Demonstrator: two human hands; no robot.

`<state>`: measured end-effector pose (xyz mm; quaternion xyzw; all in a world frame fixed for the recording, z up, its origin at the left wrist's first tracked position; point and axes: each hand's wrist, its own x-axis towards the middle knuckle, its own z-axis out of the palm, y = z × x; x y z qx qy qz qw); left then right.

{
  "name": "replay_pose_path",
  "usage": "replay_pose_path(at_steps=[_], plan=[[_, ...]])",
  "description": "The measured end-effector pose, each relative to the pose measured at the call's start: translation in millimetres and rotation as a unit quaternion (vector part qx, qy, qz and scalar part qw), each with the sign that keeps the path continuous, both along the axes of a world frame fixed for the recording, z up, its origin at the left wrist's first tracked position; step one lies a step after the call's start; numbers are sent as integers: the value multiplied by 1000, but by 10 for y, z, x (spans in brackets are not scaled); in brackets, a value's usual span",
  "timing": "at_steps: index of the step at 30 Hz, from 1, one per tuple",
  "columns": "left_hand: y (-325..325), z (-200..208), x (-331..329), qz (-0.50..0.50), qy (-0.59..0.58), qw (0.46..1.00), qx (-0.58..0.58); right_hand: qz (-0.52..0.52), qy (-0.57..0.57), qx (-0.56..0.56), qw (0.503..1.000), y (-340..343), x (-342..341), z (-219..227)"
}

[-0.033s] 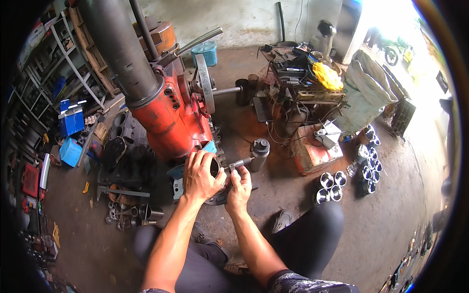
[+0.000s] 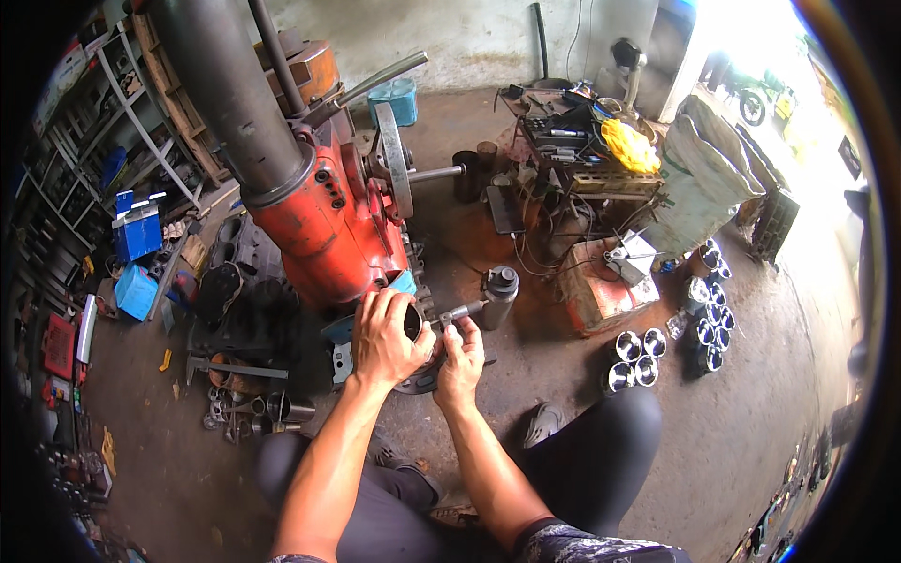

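My left hand [image 2: 383, 340] is closed around a hollow metal cylinder [image 2: 412, 322], whose dark round opening shows beside my thumb. My fingers cover most of its body. In my right hand [image 2: 458, 364], thumb and fingers pinch a silver micrometer [image 2: 460, 312], its barrel pointing right and slightly away from me. The micrometer's other end is close to the cylinder's opening, and I cannot tell whether the two touch. Just beyond both hands rises a red machine [image 2: 328, 225] with a thick grey column. A dark capped bottle [image 2: 500, 296] stands right of the micrometer.
Shiny metal cylinders [image 2: 646, 345] stand in groups on the floor at the right. Behind them are a worn red-and-white box [image 2: 601, 296] and a cluttered workbench [image 2: 591, 178]. Rods and other metal parts [image 2: 253, 413] lie at the left, near an engine block [image 2: 239, 281].
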<state>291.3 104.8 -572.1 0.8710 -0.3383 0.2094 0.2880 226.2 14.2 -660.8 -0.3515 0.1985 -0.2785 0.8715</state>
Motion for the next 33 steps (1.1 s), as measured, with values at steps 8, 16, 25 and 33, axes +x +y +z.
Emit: replay_pose_path(at_steps=[8, 16, 25, 33], plan=[[-33, -4, -8, 8, -1, 1000, 3, 52, 34, -15, 998, -170, 101, 74], [-51, -11, -12, 19, -9, 1000, 3, 62, 40, -24, 997, -233, 174, 78], [-61, -5, -19, 7, -26, 1000, 4, 71, 69, -46, 994, -279, 177, 97], [-75, -11, -14, 17, -27, 999, 1, 16, 10, -16, 1000, -66, 5, -56]])
